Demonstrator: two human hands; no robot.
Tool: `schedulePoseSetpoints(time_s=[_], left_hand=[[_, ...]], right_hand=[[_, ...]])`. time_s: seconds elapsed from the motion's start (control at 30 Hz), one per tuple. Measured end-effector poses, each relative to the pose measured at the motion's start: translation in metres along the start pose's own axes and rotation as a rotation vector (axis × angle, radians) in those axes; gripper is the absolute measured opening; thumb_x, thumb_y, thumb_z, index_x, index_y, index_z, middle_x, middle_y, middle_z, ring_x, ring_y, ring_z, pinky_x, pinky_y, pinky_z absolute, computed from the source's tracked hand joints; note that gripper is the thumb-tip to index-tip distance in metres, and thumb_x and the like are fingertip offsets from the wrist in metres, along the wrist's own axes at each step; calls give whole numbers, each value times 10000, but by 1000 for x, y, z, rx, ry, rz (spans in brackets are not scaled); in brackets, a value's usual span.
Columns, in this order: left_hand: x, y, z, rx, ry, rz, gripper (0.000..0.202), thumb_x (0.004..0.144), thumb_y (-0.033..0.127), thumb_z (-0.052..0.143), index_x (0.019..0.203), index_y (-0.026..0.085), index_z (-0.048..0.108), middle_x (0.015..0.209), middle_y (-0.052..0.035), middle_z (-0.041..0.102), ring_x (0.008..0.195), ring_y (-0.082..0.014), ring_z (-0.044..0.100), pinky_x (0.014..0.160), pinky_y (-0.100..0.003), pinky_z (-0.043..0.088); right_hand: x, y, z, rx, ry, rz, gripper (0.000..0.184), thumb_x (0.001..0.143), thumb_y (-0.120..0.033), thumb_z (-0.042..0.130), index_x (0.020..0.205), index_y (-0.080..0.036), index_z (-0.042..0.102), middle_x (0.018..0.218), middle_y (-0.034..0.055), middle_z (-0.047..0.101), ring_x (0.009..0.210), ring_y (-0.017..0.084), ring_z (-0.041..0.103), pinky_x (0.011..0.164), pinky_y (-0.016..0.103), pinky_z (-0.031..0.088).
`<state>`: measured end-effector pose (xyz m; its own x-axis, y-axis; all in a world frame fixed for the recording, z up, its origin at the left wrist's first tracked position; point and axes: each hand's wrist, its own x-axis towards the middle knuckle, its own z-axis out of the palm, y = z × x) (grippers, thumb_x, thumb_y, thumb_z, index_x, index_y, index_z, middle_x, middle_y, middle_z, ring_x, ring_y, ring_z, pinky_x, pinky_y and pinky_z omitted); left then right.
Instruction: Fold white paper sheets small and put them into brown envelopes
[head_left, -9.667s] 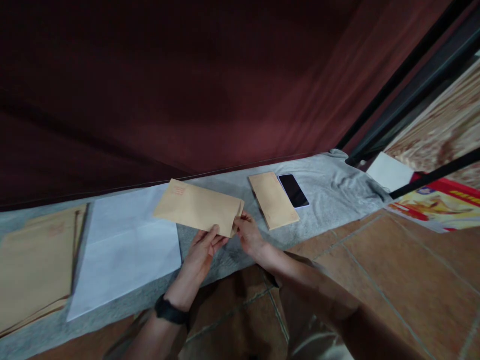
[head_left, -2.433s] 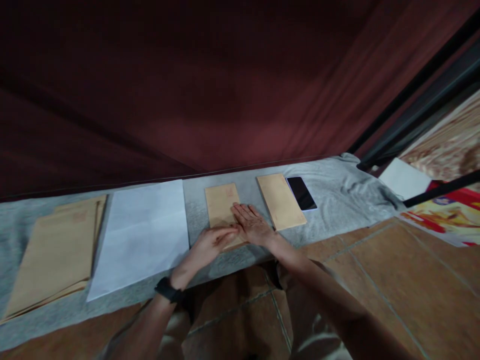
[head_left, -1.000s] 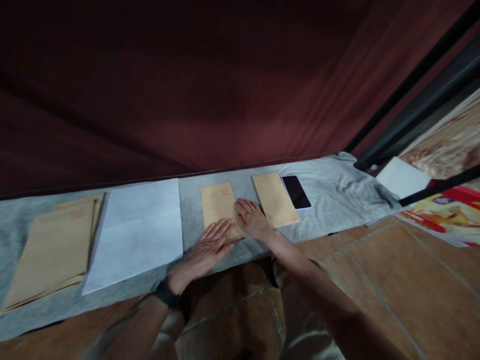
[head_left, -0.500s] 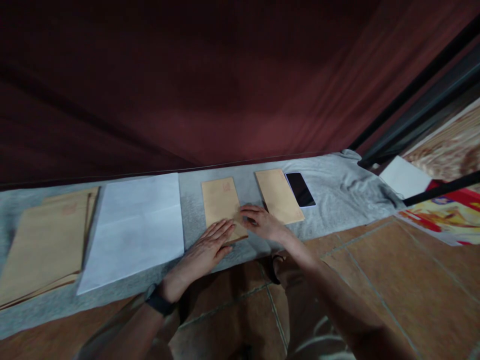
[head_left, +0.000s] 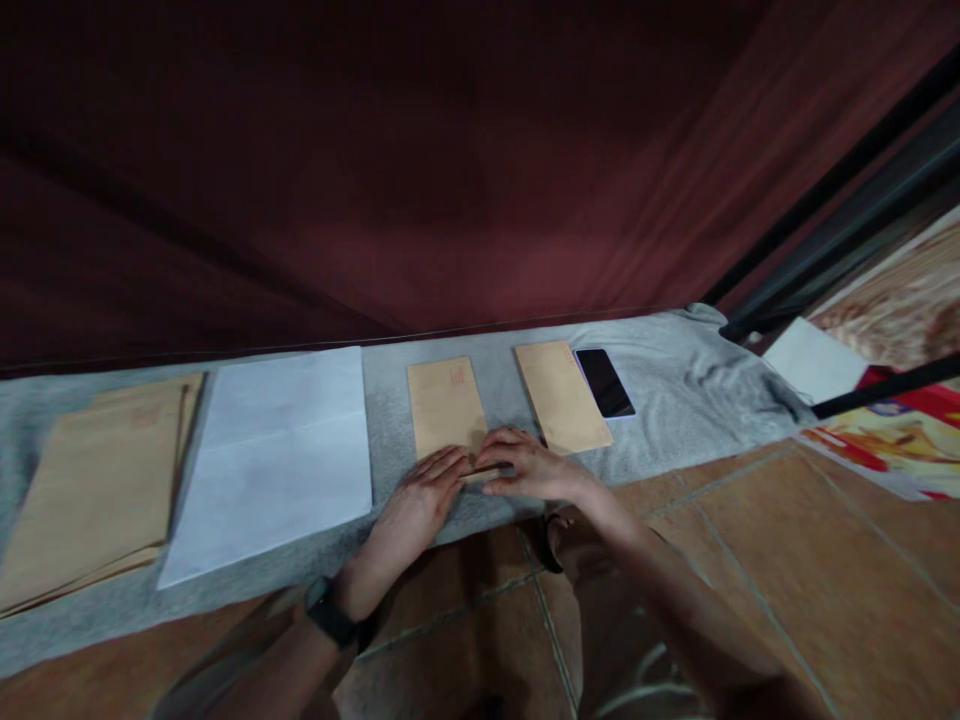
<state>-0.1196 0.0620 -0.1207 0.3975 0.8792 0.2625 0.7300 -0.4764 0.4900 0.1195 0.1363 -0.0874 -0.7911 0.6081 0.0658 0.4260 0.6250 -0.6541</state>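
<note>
A brown paper envelope (head_left: 446, 400) with faint red print lies lengthwise before me, and both hands meet at its near end. My left hand (head_left: 420, 500) has its fingers over the near left corner, with the thumb at the edge. My right hand (head_left: 525, 465) pinches the near right part, thumb below and fingers above. Between the hands the near edge (head_left: 480, 474) looks raised or folded; the fingers partly hide it. A second brown envelope (head_left: 562, 395) lies to the right, and a dark-screened phone (head_left: 604, 382) touches or nearly touches its right side.
Large white paper sheets (head_left: 277, 450) lie left of my hands, beside a stack of brown envelopes (head_left: 101, 490). Everything rests on a grey cloth (head_left: 675, 370) along a dark red curtain (head_left: 450, 200). Tiled floor (head_left: 750, 530) and a colourful printed package (head_left: 900, 435) are at right.
My left hand has slid back from the envelope's face to its near edge. My right hand has come down to the same edge, which now shows raised between the fingers.
</note>
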Motion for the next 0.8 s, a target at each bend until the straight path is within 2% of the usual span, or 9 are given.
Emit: schedulePoseSetpoints(time_s=[0.17, 0.33, 0.47, 0.57, 0.63, 0.7, 0.8], left_hand=[[2, 3, -3, -36, 26, -13, 355, 1005, 230, 461, 1301, 224, 657, 1360, -84, 673, 1303, -223, 598, 1113, -445, 506], [0, 2, 5, -53, 35, -73, 366, 1007, 225, 430, 1302, 224, 648, 1395, -91, 645, 1337, -231, 566, 1133, -462, 480], [-4, -3, 15, -16, 148, -187, 395, 982, 271, 496, 1356, 193, 596, 1507, -135, 532, 1433, -289, 458, 1184, -516, 405], [-6, -6, 19, 1, 200, -262, 480, 947, 253, 540, 1423, 189, 524, 1575, -157, 434, 1477, -314, 388, 1193, -535, 380], [-7, -6, 19, 19, 214, -300, 513, 947, 242, 524, 1455, 182, 483, 1609, -176, 368, 1497, -328, 348, 1182, -549, 385], [-7, -5, 17, 64, 222, -330, 525, 961, 249, 496, 1478, 167, 449, 1622, -201, 329, 1504, -345, 325, 1167, -569, 387], [-7, 2, 11, 161, 200, -349, 524, 981, 275, 468, 1486, 144, 425, 1581, -218, 382, 1454, -364, 387, 1136, -565, 408]], right_hand=[[4, 1, 8, -54, 49, 47, 158, 922, -205, 702, 1076, -235, 710, 1097, 34, 650, 1121, 187, 583, 1009, 344, 437], [7, 1, 18, -175, 92, 106, 107, 936, -201, 670, 1037, -223, 692, 1094, 42, 651, 1101, 204, 581, 989, 374, 429], [6, -12, 23, -308, 150, 106, 136, 952, -200, 643, 1082, -204, 681, 1121, 68, 667, 1088, 228, 581, 966, 394, 453], [3, -25, 36, -357, 153, 2, 207, 1006, -203, 547, 1167, -207, 677, 1188, 78, 688, 1110, 222, 599, 1005, 392, 469], [0, -33, 51, -352, 146, -69, 282, 1031, -234, 501, 1269, -191, 646, 1304, 78, 667, 1192, 207, 593, 1064, 363, 466], [-5, -38, 67, -373, 168, -84, 402, 1028, -304, 518, 1376, -112, 580, 1436, 120, 595, 1331, 229, 527, 1149, 361, 422], [-13, -40, 86, -441, 209, -79, 565, 1026, -390, 519, 1467, -40, 483, 1559, 179, 464, 1473, 264, 388, 1241, 410, 321]])
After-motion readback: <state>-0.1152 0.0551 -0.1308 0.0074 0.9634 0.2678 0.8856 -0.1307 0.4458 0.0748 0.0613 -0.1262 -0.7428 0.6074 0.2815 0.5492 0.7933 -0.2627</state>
